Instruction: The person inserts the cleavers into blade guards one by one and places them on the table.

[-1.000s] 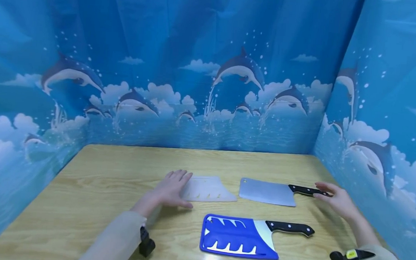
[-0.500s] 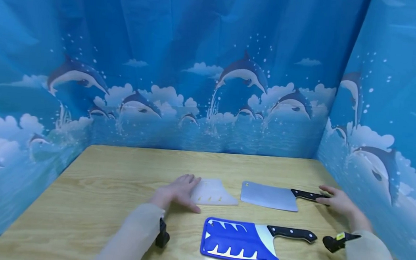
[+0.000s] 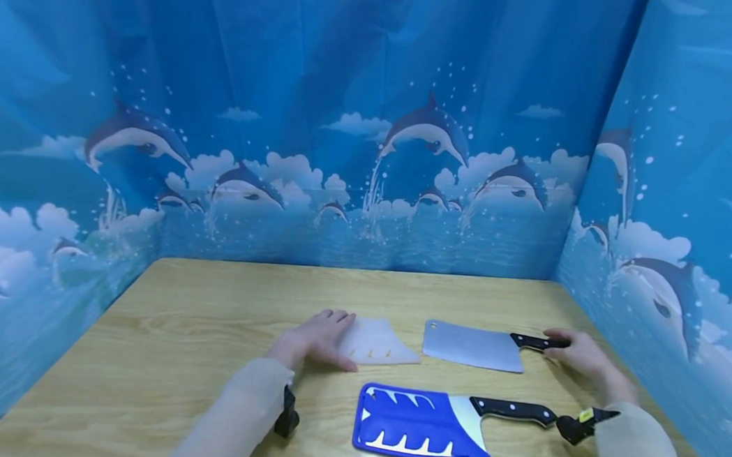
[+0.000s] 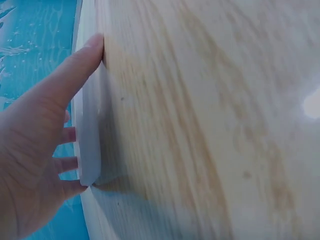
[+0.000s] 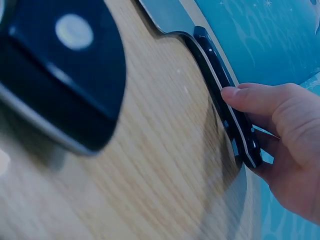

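My left hand (image 3: 318,339) holds the left end of a white, translucent blade guard (image 3: 377,337) lying on the table. In the left wrist view the thumb is on the near edge of the guard (image 4: 90,135) and the other fingers are at its far side. To the right lies a bare cleaver (image 3: 472,347), its blade pointing at the guard. My right hand (image 3: 581,355) grips the end of its black handle (image 5: 220,80), thumb on the near side and fingers behind, as the right wrist view shows.
Nearer to me lies a second cleaver (image 3: 512,410) in a blue blade guard (image 3: 413,427), its black handle to the right, close below the right wrist camera. The wooden table (image 3: 210,303) is walled in by a blue dolphin-print curtain (image 3: 322,114).
My right hand has shifted left and closed around the cleaver's handle. The left hand has moved slightly right onto the white blade guard. Both knives lie where they were.
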